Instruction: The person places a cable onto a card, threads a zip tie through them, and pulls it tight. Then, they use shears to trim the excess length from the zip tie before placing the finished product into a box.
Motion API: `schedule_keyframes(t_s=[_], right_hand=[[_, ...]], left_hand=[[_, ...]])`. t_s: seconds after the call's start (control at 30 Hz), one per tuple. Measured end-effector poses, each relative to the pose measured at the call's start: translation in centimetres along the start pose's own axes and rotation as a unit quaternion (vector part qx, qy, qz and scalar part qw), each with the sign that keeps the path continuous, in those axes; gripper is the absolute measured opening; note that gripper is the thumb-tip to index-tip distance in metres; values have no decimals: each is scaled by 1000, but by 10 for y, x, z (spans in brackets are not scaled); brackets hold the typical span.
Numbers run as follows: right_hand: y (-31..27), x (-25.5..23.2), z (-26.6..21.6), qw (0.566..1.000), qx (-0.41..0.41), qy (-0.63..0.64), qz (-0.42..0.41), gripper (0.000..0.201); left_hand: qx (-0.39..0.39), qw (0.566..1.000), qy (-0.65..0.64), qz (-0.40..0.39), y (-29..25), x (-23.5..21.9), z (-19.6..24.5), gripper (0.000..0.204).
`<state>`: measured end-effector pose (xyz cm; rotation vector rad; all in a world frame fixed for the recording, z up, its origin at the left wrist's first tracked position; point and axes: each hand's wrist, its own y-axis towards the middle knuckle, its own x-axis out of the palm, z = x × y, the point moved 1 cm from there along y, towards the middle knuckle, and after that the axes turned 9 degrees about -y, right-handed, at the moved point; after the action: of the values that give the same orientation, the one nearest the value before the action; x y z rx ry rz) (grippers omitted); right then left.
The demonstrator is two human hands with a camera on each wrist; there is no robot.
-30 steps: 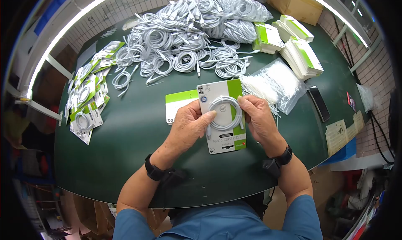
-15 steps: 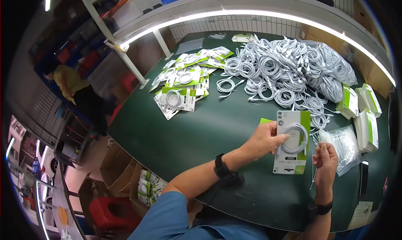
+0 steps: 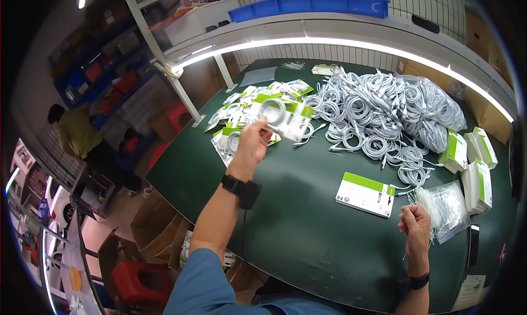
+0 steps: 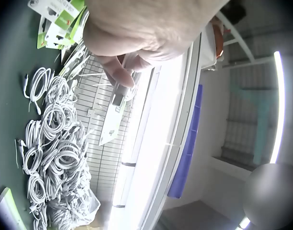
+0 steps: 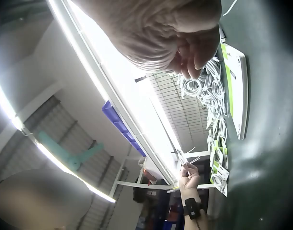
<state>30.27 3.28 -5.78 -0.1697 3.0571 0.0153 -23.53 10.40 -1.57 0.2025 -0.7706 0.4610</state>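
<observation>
at the left, the left hand pinches a carded cable by its edge, held up before a pile of similar packs. it should be light, its backing stiff yet bendable, its loop springy and smooth, so an edge hold with the thumb steadying the loop seems best; its print is blurred past reading. farther right, a flat card bears tiny, illegible lettering. the right hand has curled fingers; whether they grasp anything cannot be told.
</observation>
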Motion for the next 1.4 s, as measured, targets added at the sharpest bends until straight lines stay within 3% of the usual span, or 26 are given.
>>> schedule_keyframes(t_s=[0.03, 0.07, 0.17, 0.3, 0.4, 0.53, 0.63, 0.83, 0.93, 1.03, 1.2, 1.3, 1.4], right_hand=[[0, 1, 0, 1000, 4, 2, -1, 13], [1, 1, 1, 1000, 1, -6, -5, 12], [0, 2, 3, 999, -1, -34, -23, 12], [-1, 5, 2, 996, -7, -83, -40, 11], [4, 10, 4, 993, 2, -110, -38, 12], [1, 11, -5, 988, 20, -152, -1, 15], [3, 9, -3, 986, -12, -169, -8, 16], [-10, 21, -4, 971, -57, -223, -63, 11], [-26, 19, -20, 896, -148, -408, -94, 11], [-53, 8, -21, 823, -200, -528, -65, 13], [-82, -16, 4, 781, -215, -586, -15, 18], [-77, -37, 14, 785, -221, -578, 28, 20], [-65, -53, 18, 772, -230, -591, 46, 20]], left_hand=[[22, 999, -30, 15, 15, -4, 10, 15], [55, 997, -47, 37, 36, -13, 13, 29], [-10, 985, -88, 145, 39, -16, 15, 46], [-73, 997, -33, -3, 3, -45, -29, 48], [-81, 986, 90, -110, -66, -17, -46, 40], [-125, 946, 240, -178, -115, -9, -58, 33], [-138, 902, 347, -215, -130, -4, -62, 31], [-140, 903, 328, -239, -137, 6, -76, 27], [-155, 897, 340, -238, -144, 3, -83, 27], [-159, 888, 353, -247, -143, 5, -83, 27], [-174, 876, 371, -253, -146, 5, -86, 31], [-148, 855, 421, -266, -145, 12, -98, 42], [27, 772, 539, -337, -156, 47, -101, 65]])
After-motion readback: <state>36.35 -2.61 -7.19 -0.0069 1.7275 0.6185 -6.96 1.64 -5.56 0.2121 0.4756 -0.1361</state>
